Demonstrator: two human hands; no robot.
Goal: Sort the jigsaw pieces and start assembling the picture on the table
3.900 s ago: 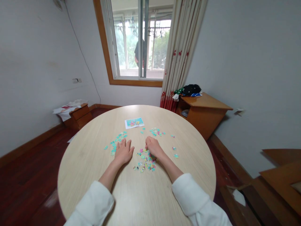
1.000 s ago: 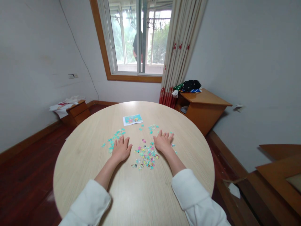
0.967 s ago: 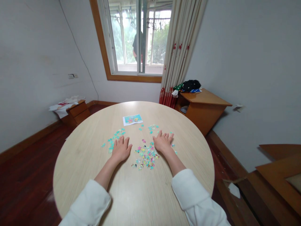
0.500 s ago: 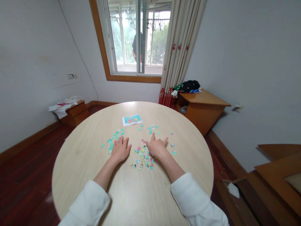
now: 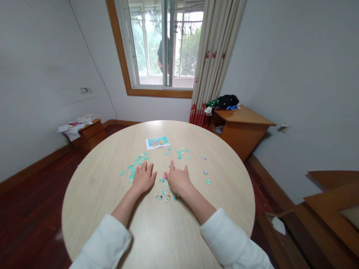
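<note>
A: How many hands are on the round pale-wood table?

B: Two, both the wearer's, in white sleeves. The left hand lies palm down with its fingers slightly spread, gripping nothing. The right hand is palm down too, fingers loosely apart and forefinger stretched forward, closed on nothing I can see.

A: And the puzzle?

B: Three groups. The heap of small multicoloured jigsaw pieces sits between the hands, and the right palm rests on its right part. The loose patch of teal jigsaw pieces begins just beyond the left fingertips. The small far cluster of teal and pink pieces lies ahead of the right hand, apart from it. Single pieces are too small to count.

A: Any strays?

B: I make out three stray pieces on the right side, near one another. There is also one white-bordered teal picture card, lying flat at the far side.

A: What hides anything?

B: The right hand and wrist cover part of the heap.

A: Around the table?

B: Two cabinets. The taller orange-brown wooden cabinet stands on the right beside one cream curtain with red flowers and carries a bundle of dark clothes. The low wooden cabinet on the left carries white papers. There is one wood-framed window, with a person's figure outside.
</note>
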